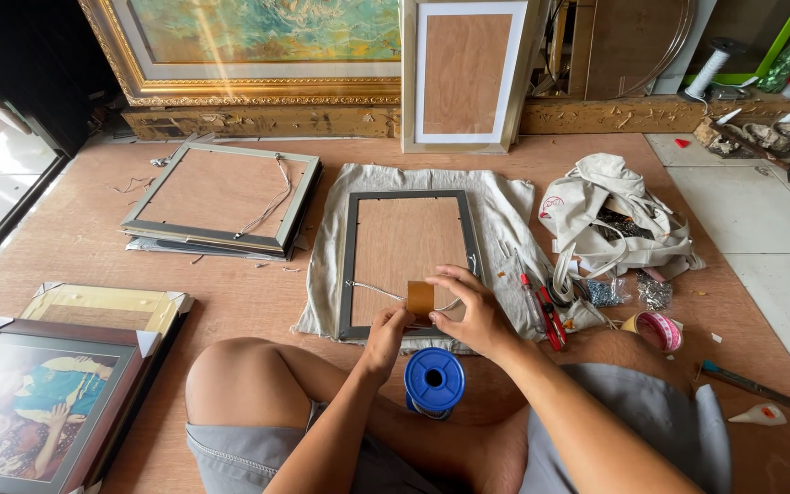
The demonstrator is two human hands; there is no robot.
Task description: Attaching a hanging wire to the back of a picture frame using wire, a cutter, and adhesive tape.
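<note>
Landmark: a dark-framed rectangular picture frame (406, 261), laid face down with its brown wooden backing up, on a grey cloth (505, 206) spread on the wooden floor (93, 238).
Strip: a short brown strip of tape (421, 297) is held upright over the frame's lower edge, its long axis pointing away from the person.
Left hand (386, 340): closed, the strip's lower end pinched from the near side.
Right hand (473, 306): curled around the strip from the right; it sits slightly nearer the frame.
Cord: a white cord (372, 290) is stretched across the frame's lower backing, passing beneath the strip.
Spool: a blue plastic spool (433, 380) stands just below the frame.
Tape roll: a round roll of pink-printed tape (658, 331) lies right of the frame.
Bag: a cream cloth bag (610, 215), marked in red, lies right of the frame.
</note>
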